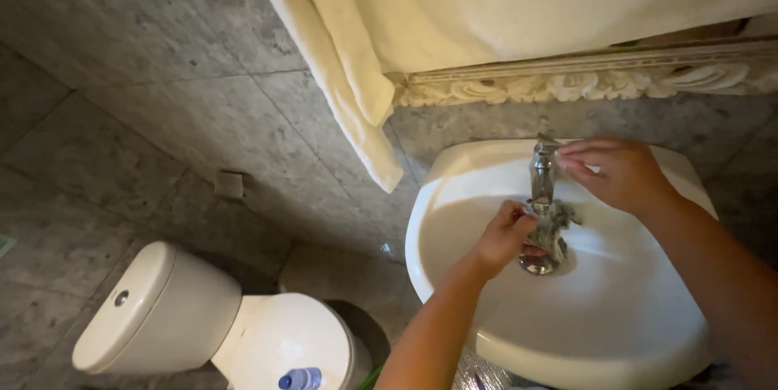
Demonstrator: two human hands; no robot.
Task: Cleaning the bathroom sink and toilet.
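Two hands at the sink (454,196): left hand (504,236) clenches a grey rag (553,226) under the tap (543,171); right hand (620,171) pinches the tap top. Rag looks wet; basin wiping seems not yet begun.

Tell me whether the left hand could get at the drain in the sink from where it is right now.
Probably yes. The left hand holds a grey rag right above the drain in the white sink, and only the rag hangs between them.
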